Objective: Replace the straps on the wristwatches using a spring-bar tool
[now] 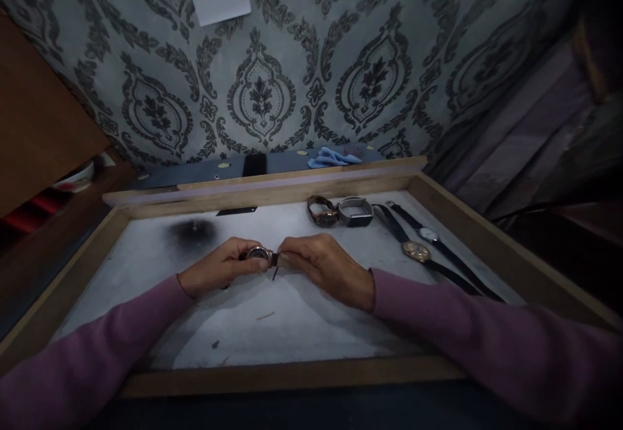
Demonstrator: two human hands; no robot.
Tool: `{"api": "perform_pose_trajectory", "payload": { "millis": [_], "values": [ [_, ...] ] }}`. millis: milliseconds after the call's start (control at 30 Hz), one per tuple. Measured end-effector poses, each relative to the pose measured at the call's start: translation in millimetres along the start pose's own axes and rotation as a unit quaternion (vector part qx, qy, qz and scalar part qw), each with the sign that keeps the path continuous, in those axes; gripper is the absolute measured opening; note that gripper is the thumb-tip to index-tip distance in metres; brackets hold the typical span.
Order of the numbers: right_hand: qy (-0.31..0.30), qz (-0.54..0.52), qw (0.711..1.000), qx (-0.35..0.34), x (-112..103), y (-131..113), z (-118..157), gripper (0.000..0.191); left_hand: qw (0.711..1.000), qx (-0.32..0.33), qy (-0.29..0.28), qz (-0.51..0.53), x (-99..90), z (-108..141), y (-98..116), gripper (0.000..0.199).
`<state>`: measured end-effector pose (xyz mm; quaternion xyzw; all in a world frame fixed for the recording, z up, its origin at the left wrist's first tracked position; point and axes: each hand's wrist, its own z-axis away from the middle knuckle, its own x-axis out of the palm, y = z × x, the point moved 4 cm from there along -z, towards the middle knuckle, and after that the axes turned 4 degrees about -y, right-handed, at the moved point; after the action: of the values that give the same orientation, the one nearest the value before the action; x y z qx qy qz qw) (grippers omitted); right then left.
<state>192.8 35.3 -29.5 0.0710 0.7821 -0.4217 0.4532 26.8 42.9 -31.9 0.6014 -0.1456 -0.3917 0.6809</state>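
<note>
A wristwatch [257, 254] with a round, shiny case and a dark strap is held over the white board. My left hand [222, 266] is closed around its case, the thumb lying along the near side. With fingers pinched together, my right hand [324, 262] grips the short dark strap end [275, 259] on the watch's right side. A thin dark piece [275, 274] shows just below the right fingertips; what it is I cannot tell. The far part of the strap is hidden by my left hand.
A wooden frame [292, 378] borders the white board [233, 333]. At its right lie a brown bracelet watch [322, 213], a silver watch [355, 212], a gold-cased watch [416, 251] and another strap watch [429, 235]. Behind are a blue cloth [333, 157] and a black phone-like slab [255, 165].
</note>
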Motion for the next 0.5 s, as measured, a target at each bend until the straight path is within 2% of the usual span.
{"api": "perform_pose_trajectory", "payload": {
  "millis": [400,500],
  "values": [
    [-0.012,-0.084,0.996,-0.002,1.0,1.4,2.1,0.018,1.000,0.021,-0.004,-0.002,0.7,0.4,2.3,0.021],
    [-0.021,-0.096,0.995,0.003,2.2,-1.2,2.5,0.022,1.000,0.013,-0.017,0.011,3.1,1.0,1.6,0.022]
  ]
}}
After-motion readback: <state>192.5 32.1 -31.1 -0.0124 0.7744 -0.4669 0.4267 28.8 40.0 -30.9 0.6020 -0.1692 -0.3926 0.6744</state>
